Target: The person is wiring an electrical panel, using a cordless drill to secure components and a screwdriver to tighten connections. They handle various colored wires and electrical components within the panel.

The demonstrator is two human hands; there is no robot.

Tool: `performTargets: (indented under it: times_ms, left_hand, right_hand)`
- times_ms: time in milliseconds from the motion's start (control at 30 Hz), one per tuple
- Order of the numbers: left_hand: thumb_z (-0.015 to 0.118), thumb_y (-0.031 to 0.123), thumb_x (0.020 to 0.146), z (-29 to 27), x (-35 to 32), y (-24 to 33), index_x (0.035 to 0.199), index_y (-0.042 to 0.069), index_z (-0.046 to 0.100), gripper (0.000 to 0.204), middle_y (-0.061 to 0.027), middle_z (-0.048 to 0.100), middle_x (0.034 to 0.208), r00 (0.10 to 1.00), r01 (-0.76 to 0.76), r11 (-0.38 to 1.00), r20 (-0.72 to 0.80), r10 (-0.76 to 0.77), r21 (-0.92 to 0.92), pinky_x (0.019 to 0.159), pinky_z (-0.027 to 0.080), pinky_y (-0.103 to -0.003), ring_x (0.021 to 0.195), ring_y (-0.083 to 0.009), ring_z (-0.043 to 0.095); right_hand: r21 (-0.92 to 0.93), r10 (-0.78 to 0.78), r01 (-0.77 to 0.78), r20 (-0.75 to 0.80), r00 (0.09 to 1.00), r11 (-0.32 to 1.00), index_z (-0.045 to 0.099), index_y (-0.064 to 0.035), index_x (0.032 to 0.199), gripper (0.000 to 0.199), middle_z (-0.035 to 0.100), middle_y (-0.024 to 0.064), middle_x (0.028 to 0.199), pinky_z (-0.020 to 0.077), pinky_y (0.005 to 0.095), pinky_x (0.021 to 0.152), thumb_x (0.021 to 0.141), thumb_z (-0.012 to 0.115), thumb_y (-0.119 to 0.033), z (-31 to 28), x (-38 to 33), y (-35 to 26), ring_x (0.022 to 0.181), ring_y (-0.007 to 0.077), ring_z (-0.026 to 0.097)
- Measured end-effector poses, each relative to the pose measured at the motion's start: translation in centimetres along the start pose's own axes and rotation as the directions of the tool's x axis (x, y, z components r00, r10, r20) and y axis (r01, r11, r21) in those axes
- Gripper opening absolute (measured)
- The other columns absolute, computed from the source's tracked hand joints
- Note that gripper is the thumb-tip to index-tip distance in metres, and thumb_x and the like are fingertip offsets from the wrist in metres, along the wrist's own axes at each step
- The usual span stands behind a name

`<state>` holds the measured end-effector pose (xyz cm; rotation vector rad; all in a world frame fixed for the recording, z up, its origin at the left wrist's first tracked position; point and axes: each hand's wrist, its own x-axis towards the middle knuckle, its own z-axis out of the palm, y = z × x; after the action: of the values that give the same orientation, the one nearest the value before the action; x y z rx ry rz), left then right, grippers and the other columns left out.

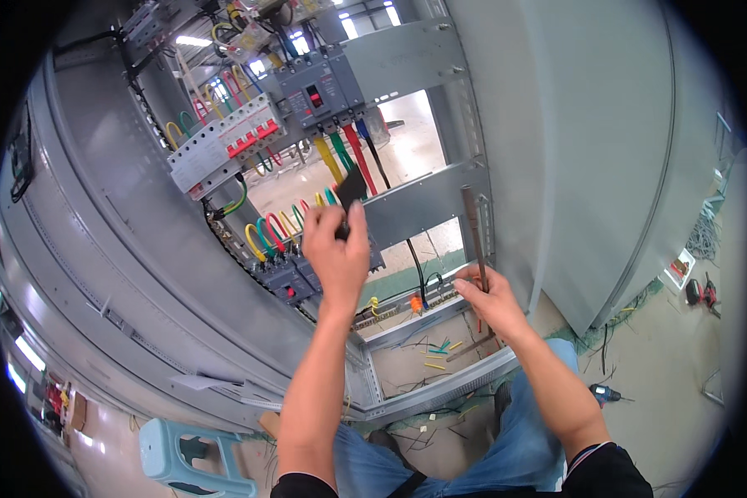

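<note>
In front of an open grey electrical cabinet, my left hand (337, 253) is raised with thumb and fingers closed on a flat black piece (353, 187); its exact kind does not show. Lower right, my right hand (496, 304) grips a long, narrow brownish bar (474, 224), held nearly upright. Beyond the left hand, a grey circuit breaker (315, 90) has thick yellow, green, red and blue cables below it. A row of small breakers with red levers (253, 137) sits to its left. Another grey breaker (289, 286) is partly hidden by my left hand.
Metal crossbars (419, 202) span the cabinet, and a large grey door panel (589, 158) stands at the right. Wire scraps (436, 352) lie inside the base frame. A light blue stool (162, 452) is at lower left; a power drill (606, 393) lies on the floor at right.
</note>
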<state>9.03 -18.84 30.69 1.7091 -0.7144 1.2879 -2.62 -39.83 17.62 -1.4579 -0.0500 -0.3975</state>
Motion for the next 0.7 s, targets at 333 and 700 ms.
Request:
performTargets:
  times_ms: [333,700]
  left_hand:
    - [0.075,0.010,0.087,3.4,4.6,-2.7,0.078,0.004,0.063,0.016,-0.0122,0.059,0.088,0.970,-0.188,0.966,-0.118,0.211,0.180,0.058,0.050,-0.040,0.064,-0.0306,0.061]
    - [0.073,0.009,0.086,3.7,4.8,-3.5,0.077,0.006,0.062,0.014,-0.0114,0.059,0.089,0.962,-0.215,0.944,-0.115,0.249,0.252,0.057,0.050,-0.042,0.063,-0.0319,0.062]
  right_hand:
    - [0.069,0.130,-0.130,0.015,0.991,0.989,0.067,-0.0042,0.104,0.025,0.048,-0.0075,0.073,0.0315,0.0243,0.056,0.105,0.065,-0.029,-1.8,-1.6,-0.1,0.064,0.0030,0.040]
    - [0.076,0.173,-0.171,-0.016,0.985,0.982,0.068,-0.0023,0.119,0.044,0.046,-0.0038,0.069,0.0295,0.0226,0.051,0.111,0.049,-0.041,-4.1,-2.8,-0.2,0.058,0.0045,0.037]
